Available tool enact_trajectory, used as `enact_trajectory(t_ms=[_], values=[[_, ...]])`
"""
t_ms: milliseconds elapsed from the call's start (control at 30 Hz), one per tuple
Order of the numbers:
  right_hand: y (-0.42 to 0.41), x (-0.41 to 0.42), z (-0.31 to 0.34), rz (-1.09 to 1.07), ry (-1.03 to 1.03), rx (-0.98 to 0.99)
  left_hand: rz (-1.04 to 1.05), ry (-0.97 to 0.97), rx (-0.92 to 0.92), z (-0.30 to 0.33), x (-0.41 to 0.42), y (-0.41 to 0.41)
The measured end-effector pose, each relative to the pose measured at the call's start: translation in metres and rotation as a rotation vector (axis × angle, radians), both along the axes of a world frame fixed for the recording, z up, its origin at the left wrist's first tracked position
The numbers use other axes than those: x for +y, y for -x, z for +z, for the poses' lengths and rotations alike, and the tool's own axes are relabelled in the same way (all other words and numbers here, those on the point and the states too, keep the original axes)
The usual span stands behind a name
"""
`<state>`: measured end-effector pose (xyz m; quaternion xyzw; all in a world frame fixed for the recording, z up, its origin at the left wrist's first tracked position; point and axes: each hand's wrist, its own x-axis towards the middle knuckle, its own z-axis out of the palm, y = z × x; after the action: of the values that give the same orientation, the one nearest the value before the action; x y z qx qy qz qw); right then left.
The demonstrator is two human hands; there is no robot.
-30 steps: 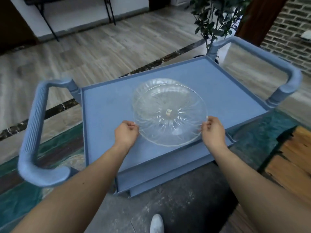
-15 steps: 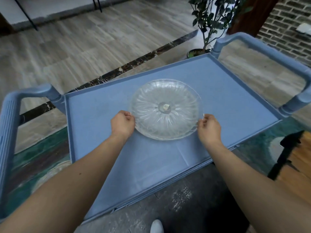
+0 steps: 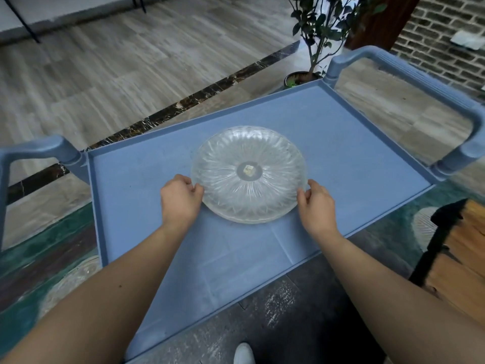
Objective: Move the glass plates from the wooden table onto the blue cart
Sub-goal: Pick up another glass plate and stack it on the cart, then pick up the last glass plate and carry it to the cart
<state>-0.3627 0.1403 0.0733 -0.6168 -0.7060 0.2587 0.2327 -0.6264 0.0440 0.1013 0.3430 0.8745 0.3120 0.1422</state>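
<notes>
Glass plate (image 3: 249, 174) sits on the blue cart (image 3: 354, 143) — left hand (image 3: 181, 199) and right hand (image 3: 316, 204) pinch its rim; release remains, more plates unseen.

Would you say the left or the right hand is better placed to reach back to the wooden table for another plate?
Right, probably: the wooden table lies at the right edge, nearest the right hand; the left hand is across the glass plate.

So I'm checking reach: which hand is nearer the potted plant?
Right. The right hand is on the glass plate's right edge, below the potted plant; the left hand grips the opposite edge.
</notes>
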Motion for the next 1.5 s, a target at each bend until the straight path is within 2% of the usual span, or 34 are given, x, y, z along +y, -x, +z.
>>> enact_trajectory(t_ms=[100,267,433,633,833,1067,1500], values=[[-0.007,-0.004,0.004,0.008,0.039,0.016,-0.018,0.044,0.012,0.003,0.001,-0.001],[-0.043,-0.019,0.017,-0.035,0.065,-0.016,-0.111,-0.044,0.120,0.014,0.002,-0.022],[-0.091,-0.036,0.035,-0.138,0.024,-0.113,-0.358,-0.027,0.174,0.020,0.011,-0.070],[-0.165,-0.070,0.046,-0.236,0.095,-0.211,-0.639,0.089,0.280,0.016,0.023,-0.146],[-0.252,-0.123,0.048,-0.368,0.127,-0.299,-0.870,0.173,0.302,0.010,0.024,-0.240],[-0.357,-0.214,0.043,-0.525,0.170,-0.277,-1.118,0.177,0.392,0.014,-0.009,-0.367],[-0.532,-0.446,0.028,-0.908,0.210,-0.169,-1.481,0.146,0.473,0.018,-0.171,-0.603]])
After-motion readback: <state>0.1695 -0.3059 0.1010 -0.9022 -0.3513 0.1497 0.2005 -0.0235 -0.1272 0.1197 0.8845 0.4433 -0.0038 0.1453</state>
